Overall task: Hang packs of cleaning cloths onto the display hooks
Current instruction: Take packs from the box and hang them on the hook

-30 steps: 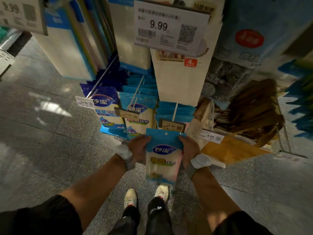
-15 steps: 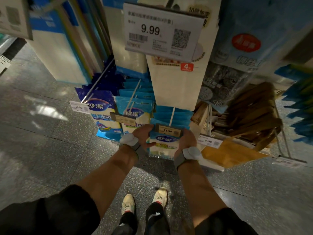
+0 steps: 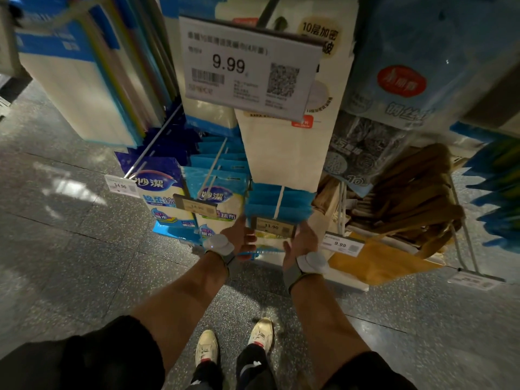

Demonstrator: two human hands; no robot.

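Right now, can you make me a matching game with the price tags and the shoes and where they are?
Things: 1 big 9.99 tag; 2 11.90 tag; 3 shoes.
Places: A on the floor; B between the left hand and the right hand; C highest of the three.
Pairs: 1-C, 2-B, 3-A.

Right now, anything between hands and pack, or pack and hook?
Nothing visible. Left hand and right hand flank the pack. The 11.90 tag hides its top, so whether it's on the hook is unclear.
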